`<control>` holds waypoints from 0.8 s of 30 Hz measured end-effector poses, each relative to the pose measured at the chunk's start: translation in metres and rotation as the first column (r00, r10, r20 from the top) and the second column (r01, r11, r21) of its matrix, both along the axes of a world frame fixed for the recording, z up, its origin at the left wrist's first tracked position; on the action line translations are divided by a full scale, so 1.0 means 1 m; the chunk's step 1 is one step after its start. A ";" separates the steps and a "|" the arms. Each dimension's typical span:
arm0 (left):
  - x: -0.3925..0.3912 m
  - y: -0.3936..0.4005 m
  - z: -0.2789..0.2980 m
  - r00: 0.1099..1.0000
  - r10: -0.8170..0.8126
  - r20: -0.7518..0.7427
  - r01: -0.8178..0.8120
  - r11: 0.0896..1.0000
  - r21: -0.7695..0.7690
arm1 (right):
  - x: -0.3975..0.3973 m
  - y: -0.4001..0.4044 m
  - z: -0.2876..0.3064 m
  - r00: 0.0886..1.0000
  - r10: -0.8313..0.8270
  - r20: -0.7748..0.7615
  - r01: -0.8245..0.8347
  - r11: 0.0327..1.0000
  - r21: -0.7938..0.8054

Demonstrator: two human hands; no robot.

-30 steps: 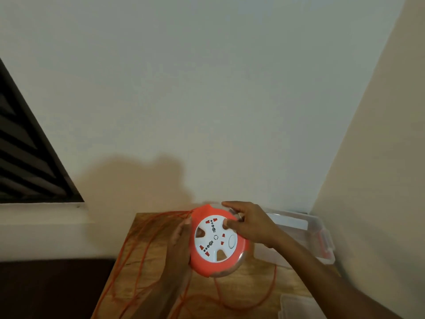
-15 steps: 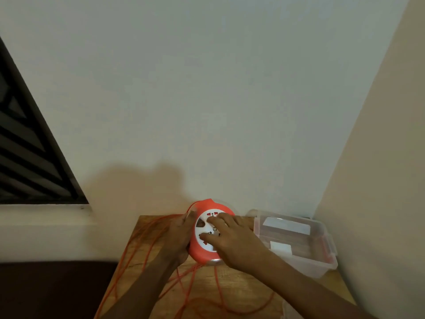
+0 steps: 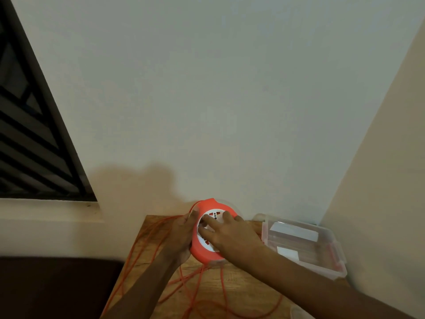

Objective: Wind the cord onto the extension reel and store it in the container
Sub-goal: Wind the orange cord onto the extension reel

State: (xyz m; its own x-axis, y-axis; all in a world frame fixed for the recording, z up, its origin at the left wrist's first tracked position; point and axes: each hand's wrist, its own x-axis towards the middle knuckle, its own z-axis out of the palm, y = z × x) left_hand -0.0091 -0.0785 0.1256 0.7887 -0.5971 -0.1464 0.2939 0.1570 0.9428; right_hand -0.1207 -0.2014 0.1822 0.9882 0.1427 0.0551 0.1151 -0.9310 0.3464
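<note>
The round orange extension reel (image 3: pixel 205 253) with a white socket face stands tilted over the far part of the wooden table (image 3: pixel 243 288). My left hand (image 3: pixel 182 236) grips its left rim. My right hand (image 3: pixel 230 238) lies flat across the white face, fingers spread on the sockets. The orange cord (image 3: pixel 184 286) trails from under the reel in loose loops over the table and off its left edge. A clear plastic container (image 3: pixel 335 269) with red latches sits open to the right of the reel.
The table stands in a corner, with a white wall behind and a beige wall on the right. A dark window grille (image 3: pixel 34 134) is at the left. A clear lid edge (image 3: pixel 299 313) shows at the table's near right.
My right hand slid from the reel's right rim onto its white face and moved left across it. The reel's face turned and the view shifted slightly.
</note>
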 end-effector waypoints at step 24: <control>0.004 -0.006 0.013 0.991 0.046 0.128 -0.052 0.998 0.046 | 0.010 0.000 0.000 0.995 -0.098 -0.006 0.098 0.995 -0.002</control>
State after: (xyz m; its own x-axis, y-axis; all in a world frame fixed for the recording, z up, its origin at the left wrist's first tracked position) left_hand -0.0049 -0.0841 0.1387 0.8310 -0.5516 -0.0715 0.1643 0.1207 0.9790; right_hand -0.1111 -0.2018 0.1824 0.9978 0.0453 0.0493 0.0254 -0.9373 0.3477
